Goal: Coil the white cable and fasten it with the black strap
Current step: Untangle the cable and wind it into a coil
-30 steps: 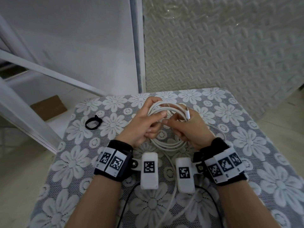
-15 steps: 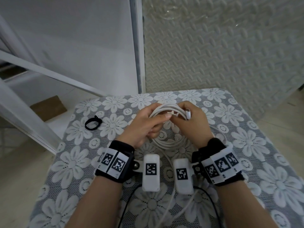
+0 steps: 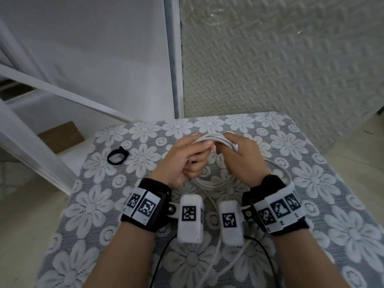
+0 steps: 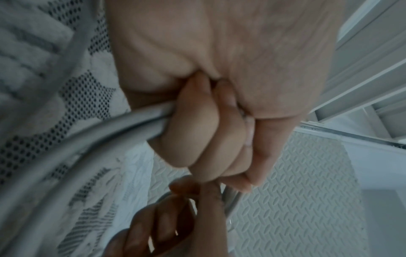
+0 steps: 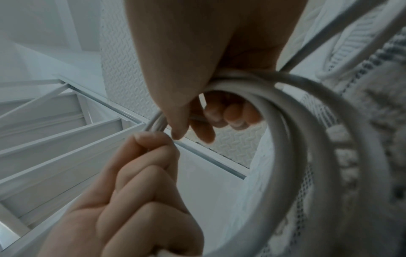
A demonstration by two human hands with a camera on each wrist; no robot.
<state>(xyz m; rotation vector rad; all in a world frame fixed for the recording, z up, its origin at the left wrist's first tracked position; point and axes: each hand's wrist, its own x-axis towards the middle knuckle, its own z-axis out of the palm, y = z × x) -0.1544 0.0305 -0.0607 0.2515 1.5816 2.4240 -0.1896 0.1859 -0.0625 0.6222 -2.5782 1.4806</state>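
Note:
The white cable is wound into several loops and held upright over the middle of the flowered table. My left hand grips the loops at the top left, fingers curled round the strands. My right hand grips the top right of the coil, and a cable plug sticks out beside its thumb. A loose tail of cable runs toward me between the wrists. The black strap, a small closed ring, lies on the cloth to the left, apart from both hands.
A white metal frame slants down at the left, with a brown block on the floor below it. A textured foam wall panel stands behind the table. Black wrist-camera wires hang near the front edge.
The coil has been tipped up from lying flatter to standing more upright. Both hands have shifted toward its top, close together, and the plug has moved up with the right hand.

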